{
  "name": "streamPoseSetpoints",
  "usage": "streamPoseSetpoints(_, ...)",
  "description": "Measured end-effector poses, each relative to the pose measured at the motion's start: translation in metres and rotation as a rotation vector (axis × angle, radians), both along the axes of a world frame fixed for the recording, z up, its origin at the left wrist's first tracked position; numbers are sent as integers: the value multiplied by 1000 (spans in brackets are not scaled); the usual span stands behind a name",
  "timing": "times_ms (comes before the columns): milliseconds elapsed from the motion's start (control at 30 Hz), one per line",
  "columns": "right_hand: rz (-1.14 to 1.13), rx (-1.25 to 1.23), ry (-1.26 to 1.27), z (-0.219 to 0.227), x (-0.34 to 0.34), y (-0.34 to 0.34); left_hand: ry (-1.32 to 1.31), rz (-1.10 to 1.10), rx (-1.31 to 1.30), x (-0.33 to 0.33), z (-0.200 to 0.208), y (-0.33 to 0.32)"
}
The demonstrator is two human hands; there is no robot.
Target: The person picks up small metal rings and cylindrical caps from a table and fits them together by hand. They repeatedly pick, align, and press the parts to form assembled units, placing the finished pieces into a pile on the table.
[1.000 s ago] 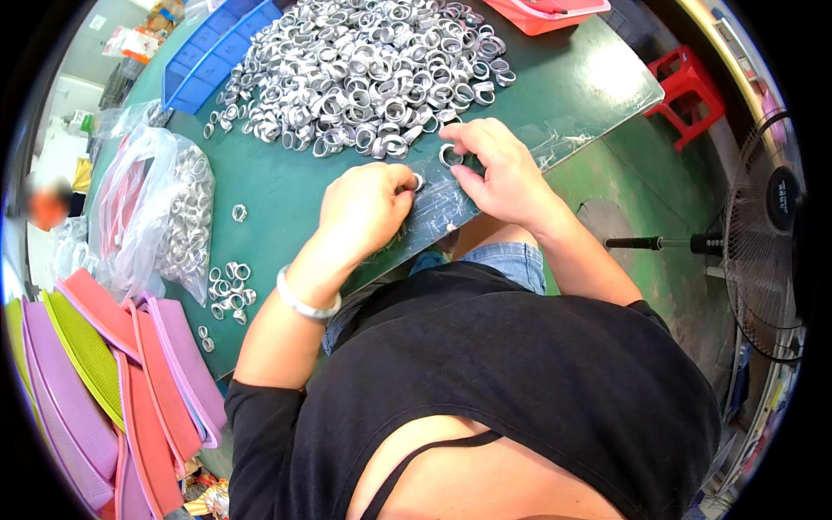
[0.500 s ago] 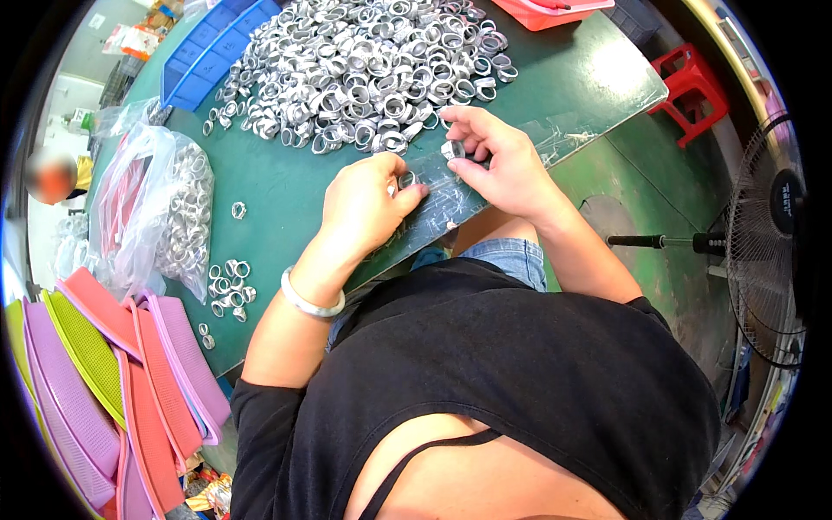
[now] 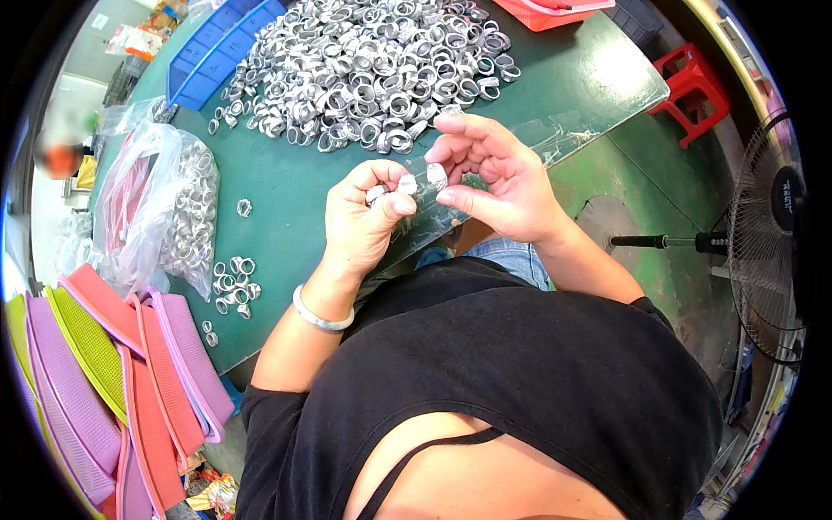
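Note:
Two silver-coloured metal rings show in my left hand (image 3: 360,208): one ring (image 3: 377,193) sits within the curled fingers, and a second, bright one (image 3: 406,184) shows at the fingertips by the thumb. My right hand (image 3: 498,178) pinches another metal ring (image 3: 436,177) at its fingertips, a short gap from the left hand's rings. Both hands are above the near edge of the green table (image 3: 290,182). Beyond them lies a big heap of similar metal rings (image 3: 373,74).
Left of the hands are a single ring (image 3: 244,207), a small ring group (image 3: 235,286) and a clear plastic bag (image 3: 186,199) of rings. A blue divided bin (image 3: 221,54) and a red tray (image 3: 555,10) flank the heap. Coloured baskets (image 3: 160,390) lean lower left; a fan (image 3: 771,208) stands right.
My right hand has moved left and slightly nearer with its ring. My left hand has turned, bringing its rings into clearer view, and the hands are closer together.

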State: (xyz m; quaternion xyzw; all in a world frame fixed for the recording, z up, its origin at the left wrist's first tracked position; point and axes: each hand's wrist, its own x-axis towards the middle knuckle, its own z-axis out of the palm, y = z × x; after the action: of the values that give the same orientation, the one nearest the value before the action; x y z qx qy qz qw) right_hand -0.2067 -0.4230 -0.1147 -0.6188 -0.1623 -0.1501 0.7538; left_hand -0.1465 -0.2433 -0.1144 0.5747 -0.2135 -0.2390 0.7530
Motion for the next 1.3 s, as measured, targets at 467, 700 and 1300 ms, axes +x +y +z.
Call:
streamPoseSetpoints(467, -2, -104, -58, 4, 0, 5, 197, -64, -144, -1, -5, 2)
streamPoseSetpoints(700, -121, -342, -104, 11, 4, 14, 653, -79, -184, -8, 14, -7)
streamPoseSetpoints(1300, -381, -947, -44, -8, 56, 18, -225, 239, 622, 35, 2, 8)
